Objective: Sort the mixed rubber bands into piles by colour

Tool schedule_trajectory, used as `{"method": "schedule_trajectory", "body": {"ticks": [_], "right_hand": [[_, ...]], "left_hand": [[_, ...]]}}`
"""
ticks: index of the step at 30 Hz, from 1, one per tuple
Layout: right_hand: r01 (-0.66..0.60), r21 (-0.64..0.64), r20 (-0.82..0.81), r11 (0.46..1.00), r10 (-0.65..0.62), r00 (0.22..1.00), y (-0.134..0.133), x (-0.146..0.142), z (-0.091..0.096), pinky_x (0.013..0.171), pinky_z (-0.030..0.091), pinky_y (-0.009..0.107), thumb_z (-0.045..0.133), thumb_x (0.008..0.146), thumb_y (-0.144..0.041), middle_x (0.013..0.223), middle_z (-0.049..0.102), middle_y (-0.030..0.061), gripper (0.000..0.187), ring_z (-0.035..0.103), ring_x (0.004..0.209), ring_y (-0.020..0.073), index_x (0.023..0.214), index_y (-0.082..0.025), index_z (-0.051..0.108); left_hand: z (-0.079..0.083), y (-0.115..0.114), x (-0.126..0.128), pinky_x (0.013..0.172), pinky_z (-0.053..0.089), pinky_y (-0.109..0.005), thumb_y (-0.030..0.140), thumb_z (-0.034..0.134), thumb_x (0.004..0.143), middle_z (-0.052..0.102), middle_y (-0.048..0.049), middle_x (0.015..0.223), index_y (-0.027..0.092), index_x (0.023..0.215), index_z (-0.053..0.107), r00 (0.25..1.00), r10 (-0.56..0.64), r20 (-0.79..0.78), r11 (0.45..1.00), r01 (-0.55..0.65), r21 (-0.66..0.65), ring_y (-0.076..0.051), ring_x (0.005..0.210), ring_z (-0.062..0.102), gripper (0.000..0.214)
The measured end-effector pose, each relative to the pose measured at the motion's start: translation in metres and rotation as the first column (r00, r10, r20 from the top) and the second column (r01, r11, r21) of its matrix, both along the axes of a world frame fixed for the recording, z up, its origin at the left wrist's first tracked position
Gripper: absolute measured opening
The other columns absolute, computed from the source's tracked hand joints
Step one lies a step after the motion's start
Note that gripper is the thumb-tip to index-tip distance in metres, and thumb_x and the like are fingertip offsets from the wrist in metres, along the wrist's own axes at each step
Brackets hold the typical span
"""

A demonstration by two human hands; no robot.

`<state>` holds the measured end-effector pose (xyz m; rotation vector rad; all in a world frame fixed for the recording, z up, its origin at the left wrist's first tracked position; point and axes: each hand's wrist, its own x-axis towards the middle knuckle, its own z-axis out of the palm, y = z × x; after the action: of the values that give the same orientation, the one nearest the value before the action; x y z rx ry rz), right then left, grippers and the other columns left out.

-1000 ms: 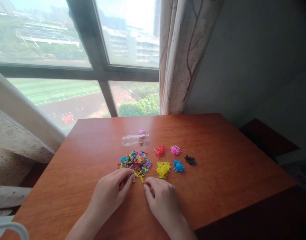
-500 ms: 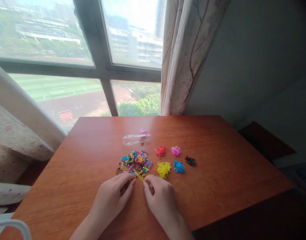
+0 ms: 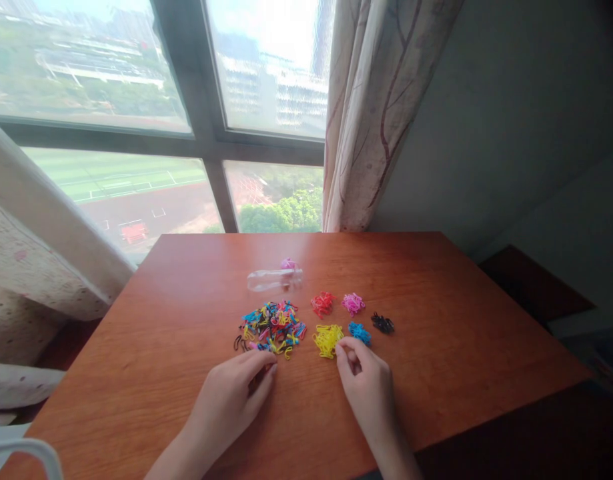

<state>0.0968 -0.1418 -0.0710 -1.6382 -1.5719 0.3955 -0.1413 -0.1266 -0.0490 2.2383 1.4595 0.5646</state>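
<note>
A reddish-brown wooden tabletop (image 3: 461, 333) stands before a large window (image 3: 203, 143) whose thick grey frame divides the panes. Bright, hazy daylight comes through the glass and lays a pale sheen on the wood's far side. Outside, far below, lie a green sports field (image 3: 121, 177) and leafy treetops (image 3: 286, 211), with washed-out buildings (image 3: 299, 93) beyond. A pale curtain with a dark branch pattern (image 3: 371, 127) hangs right of the panes; a spotted light curtain (image 3: 41, 260) drapes at left. The grey wall (image 3: 496, 140) on the right sits in shadow, and a curved white bar (image 3: 33, 447) shows at lower left.
</note>
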Motion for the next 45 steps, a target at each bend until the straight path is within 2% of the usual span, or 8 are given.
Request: {"method": "schedule_trajectory", "body": {"ticks": [7, 14, 19, 26, 30, 36, 41, 45], "right_hand": [[0.018, 0.031, 0.072, 0.999, -0.02, 0.997, 0.011, 0.005, 0.0, 0.058, 0.042, 0.022, 0.053, 0.094, -0.032, 0.066, 0.065, -0.0003, 0.021, 0.059, 0.056, 0.0139, 0.086, -0.02, 0.068], [-0.004, 0.048, 0.017, 0.999, 0.004, 1.0, 0.007, -0.001, 0.002, 0.059, 0.044, 0.022, 0.051, 0.094, -0.028, 0.074, 0.069, 0.0012, 0.019, 0.063, 0.06, 0.0147, 0.089, -0.021, 0.068], [-0.084, 0.04, -0.001, 0.996, 0.084, 0.996, 0.0, -0.016, 0.006, 0.06, 0.041, 0.022, 0.05, 0.094, -0.026, 0.073, 0.067, 0.0002, 0.017, 0.062, 0.062, 0.014, 0.088, -0.021, 0.066], [-0.217, 0.002, 0.05, 0.976, 0.216, 0.975, -0.009, -0.045, 0.005, 0.062, 0.036, 0.024, 0.047, 0.094, -0.02, 0.072, 0.064, -0.0015, 0.018, 0.059, 0.063, 0.0142, 0.085, -0.023, 0.062], [-0.273, -0.019, 0.092, 0.962, 0.273, 0.957, -0.01, -0.048, 0.003, 0.063, 0.034, 0.025, 0.046, 0.093, -0.018, 0.073, 0.064, -0.0016, 0.018, 0.059, 0.066, 0.0147, 0.084, -0.023, 0.061], [-0.289, -0.029, 0.117, 0.957, 0.291, 0.95, -0.01, -0.047, 0.005, 0.06, 0.032, 0.024, 0.047, 0.092, -0.017, 0.07, 0.062, -0.002, 0.016, 0.057, 0.062, 0.0135, 0.083, -0.023, 0.06], [-0.291, -0.03, 0.118, 0.956, 0.292, 0.949, -0.011, -0.047, 0.004, 0.061, 0.032, 0.024, 0.047, 0.092, -0.017, 0.07, 0.062, -0.0021, 0.016, 0.057, 0.063, 0.0135, 0.083, -0.023, 0.06], [-0.291, -0.031, 0.133, 0.956, 0.292, 0.947, -0.011, -0.047, 0.004, 0.061, 0.032, 0.024, 0.047, 0.092, -0.018, 0.069, 0.061, -0.0022, 0.017, 0.056, 0.062, 0.0132, 0.082, -0.023, 0.06]], "left_hand": [[-0.003, 0.001, -0.001, 0.067, 0.05, -0.024, 0.028, 0.045, 0.094, 0.072, -0.0011, 0.086, 0.024, 0.092, 0.065, 1.0, -0.013, -0.003, 1.0, 0.013, 0.021, -0.016, 0.075, 0.068, 0.021], [-0.001, 0.0, -0.001, 0.069, 0.05, -0.025, 0.028, 0.045, 0.095, 0.072, -0.0005, 0.087, 0.024, 0.093, 0.065, 1.0, -0.017, -0.021, 1.0, 0.017, 0.009, -0.016, 0.077, 0.068, 0.02], [-0.004, 0.0, -0.002, 0.069, 0.05, -0.025, 0.028, 0.046, 0.094, 0.072, -0.0001, 0.087, 0.025, 0.093, 0.065, 1.0, -0.002, -0.016, 1.0, 0.002, 0.029, -0.016, 0.077, 0.068, 0.019], [-0.007, 0.004, -0.008, 0.066, 0.05, -0.023, 0.031, 0.05, 0.093, 0.073, 0.0019, 0.086, 0.025, 0.099, 0.065, 0.994, 0.107, 0.017, 0.993, -0.108, 0.05, -0.014, 0.072, 0.068, 0.017], [-0.007, 0.005, -0.008, 0.064, 0.05, -0.022, 0.034, 0.051, 0.092, 0.074, 0.003, 0.085, 0.026, 0.104, 0.064, 0.985, 0.175, -0.003, 0.982, -0.174, 0.076, -0.015, 0.071, 0.069, 0.019], [-0.007, 0.006, -0.007, 0.064, 0.05, -0.022, 0.034, 0.05, 0.092, 0.075, 0.0029, 0.087, 0.027, 0.107, 0.063, 0.986, 0.167, -0.031, 0.982, -0.163, 0.094, -0.014, 0.073, 0.071, 0.021], [-0.006, 0.004, -0.008, 0.062, 0.048, -0.021, 0.033, 0.049, 0.092, 0.073, 0.004, 0.081, 0.027, 0.1, 0.063, 0.987, 0.155, -0.044, 0.985, -0.151, 0.087, -0.014, 0.069, 0.068, 0.017], [-0.002, 0.001, -0.005, 0.06, 0.045, -0.023, 0.034, 0.049, 0.092, 0.069, 0.0043, 0.074, 0.026, 0.089, 0.061, 0.983, 0.143, -0.117, 0.987, -0.133, 0.086, -0.014, 0.065, 0.066, 0.015]]}}
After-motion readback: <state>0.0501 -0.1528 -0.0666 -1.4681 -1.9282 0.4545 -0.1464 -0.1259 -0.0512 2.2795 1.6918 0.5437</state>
